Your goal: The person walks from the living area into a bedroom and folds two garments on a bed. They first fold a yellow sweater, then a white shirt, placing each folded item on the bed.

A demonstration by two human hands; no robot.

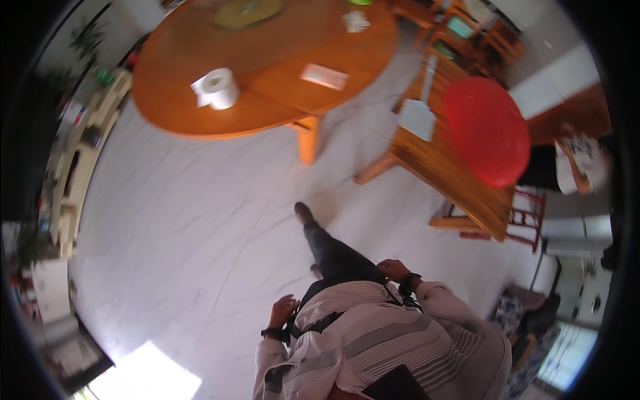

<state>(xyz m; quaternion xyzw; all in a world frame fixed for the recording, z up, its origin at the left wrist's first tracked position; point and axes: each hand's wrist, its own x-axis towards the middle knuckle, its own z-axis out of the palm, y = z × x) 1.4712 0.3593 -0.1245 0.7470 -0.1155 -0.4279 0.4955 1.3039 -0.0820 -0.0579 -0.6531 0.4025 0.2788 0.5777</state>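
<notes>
My left hand [285, 310] hangs beside my waist, a black band on its wrist. Its fingers are loosely apart, and nothing shows in them. At my other hip is my right hand [395, 270], also with a dark band at the wrist. Its fingers look bent and are small and blurred, so I cannot tell whether they are closed. Neither hand touches the furniture. One of my legs, in dark trousers [333, 253], is stretched forward on the pale tiled floor [200, 220].
Ahead stands a round wooden table [260, 110] with a white paper roll [220, 90] and a pinkish flat packet [325, 77]. To the right, a wooden bench [460, 193] bears a red round object [487, 130] and a white fly swatter [418, 120]. Another person [570, 167] is beyond it. A low cabinet [83, 150] lines the left.
</notes>
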